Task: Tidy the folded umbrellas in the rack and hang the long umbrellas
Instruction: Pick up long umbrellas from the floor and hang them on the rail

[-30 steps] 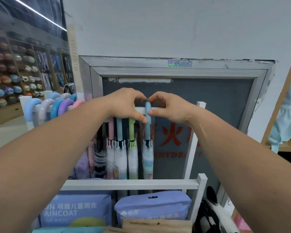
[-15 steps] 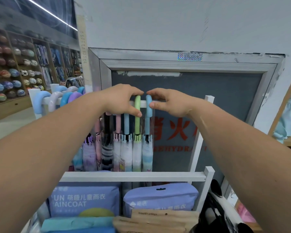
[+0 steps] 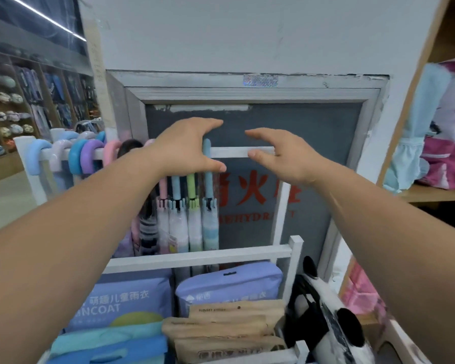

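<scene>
1. Where the left hand arches over the top rail, its fingers reach forward above the rail and the thumb lies below. They are spread in a wide C and are not closed round anything. The palm covers several hooked handles.
2. The blue handle of the rightmost long umbrella stands upright in the gap between those fingers and the thumb, hooked over the rail.
3. The right hand sits just to the right, fingers loosely curved and parted, holding nothing. Its thumb tip lies in front of the rail; whether they touch cannot be determined.
4. The long umbrellas hang side by side below the left hand, with pink, blue, green and blue shafts. Their pale canopies are closed and their lower ends drop behind the lower rail.
5. Further curved handles, in blue, white, purple and pink, hook over the same rail to the left.
6. Both rails belong to a white rack. In its lower section stand raincoat packets and brown paper packets.
7. Behind the rack is a grey framed panel with red characters. A wooden shelf on the right carries pink and blue garments.
</scene>
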Tool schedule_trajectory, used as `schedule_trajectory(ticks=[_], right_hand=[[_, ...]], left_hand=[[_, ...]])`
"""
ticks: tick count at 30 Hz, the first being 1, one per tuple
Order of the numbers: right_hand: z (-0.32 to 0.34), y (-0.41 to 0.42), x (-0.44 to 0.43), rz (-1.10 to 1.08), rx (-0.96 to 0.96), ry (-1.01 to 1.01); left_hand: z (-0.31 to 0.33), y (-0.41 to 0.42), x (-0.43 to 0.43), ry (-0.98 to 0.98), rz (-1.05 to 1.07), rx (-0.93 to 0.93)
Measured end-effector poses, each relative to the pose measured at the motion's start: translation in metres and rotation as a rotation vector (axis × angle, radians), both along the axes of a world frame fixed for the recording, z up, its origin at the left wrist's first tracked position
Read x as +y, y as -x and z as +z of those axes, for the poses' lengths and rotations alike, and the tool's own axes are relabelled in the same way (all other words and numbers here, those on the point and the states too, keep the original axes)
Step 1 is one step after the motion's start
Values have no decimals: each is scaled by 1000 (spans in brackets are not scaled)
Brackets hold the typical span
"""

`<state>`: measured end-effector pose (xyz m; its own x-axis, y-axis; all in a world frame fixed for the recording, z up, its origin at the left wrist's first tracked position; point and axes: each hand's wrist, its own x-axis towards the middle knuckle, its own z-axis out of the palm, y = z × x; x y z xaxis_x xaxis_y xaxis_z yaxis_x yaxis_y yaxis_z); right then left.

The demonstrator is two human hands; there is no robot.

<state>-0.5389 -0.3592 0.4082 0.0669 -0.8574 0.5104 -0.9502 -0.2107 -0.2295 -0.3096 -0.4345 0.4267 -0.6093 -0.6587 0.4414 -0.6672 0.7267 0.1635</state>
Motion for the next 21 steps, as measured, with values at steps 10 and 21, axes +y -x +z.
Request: schedule_trajectory(ticks=[10, 21], right_hand=[[-27, 151, 165, -284, 141, -65], [-138, 324, 414, -537, 161, -304]], left_hand=[[-16, 145, 125, 2, -144, -81], [-132, 353, 317, -112, -298, -210]])
